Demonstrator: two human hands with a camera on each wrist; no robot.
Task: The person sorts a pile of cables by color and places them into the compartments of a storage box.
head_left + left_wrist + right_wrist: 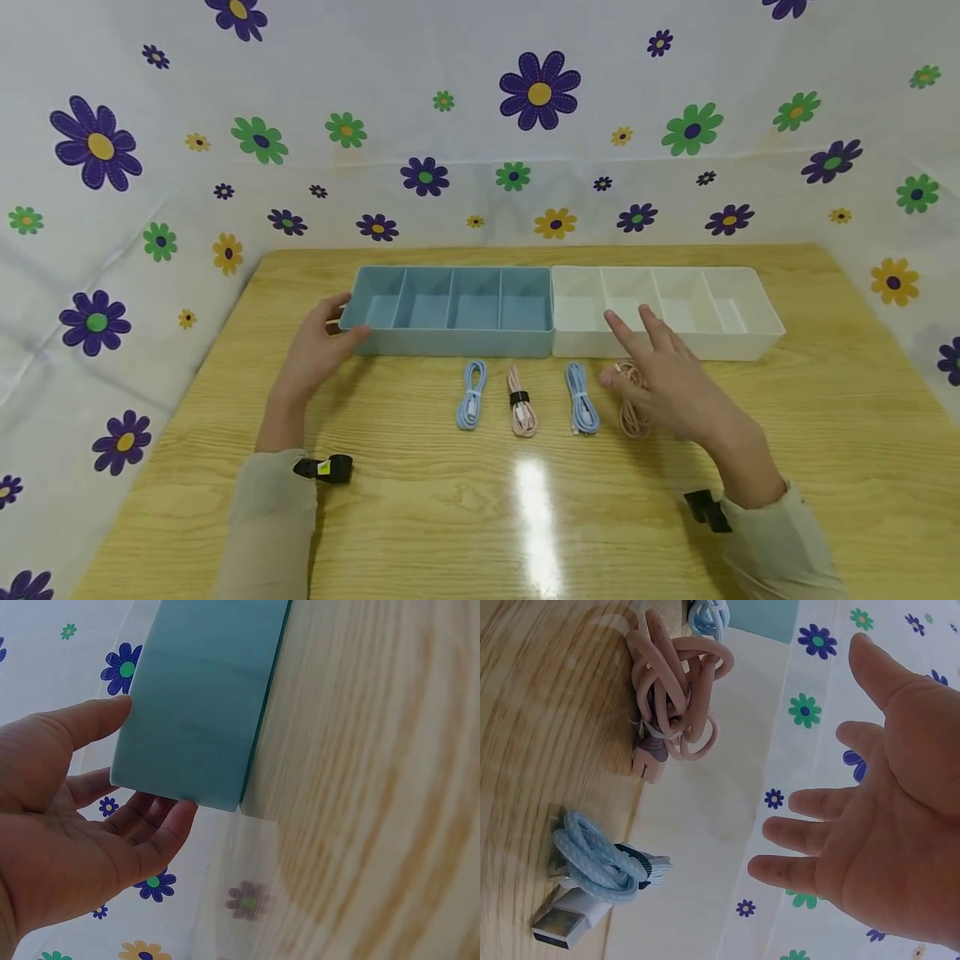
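A blue divided organizer box (450, 342) lies on the table with its left end in my left hand (311, 354). The left wrist view shows the thumb at its rim and bent fingertips against the end wall. My right hand (675, 387) hovers with spread fingers and nothing in them, over a brownish-pink coiled cable (634, 408) and the front of a white divided organizer box (667, 344). In the right wrist view, a light blue cable (600, 859) with a USB plug lies beside the pink one; the hand hides it from the head view.
Two blue coiled cables (471, 396) and a pink cable (522, 404) with a black strap lie in a row before the boxes. Both boxes stand end to end on the wooden table (420, 517). A flowered cloth (465, 100) rises behind and at the sides.
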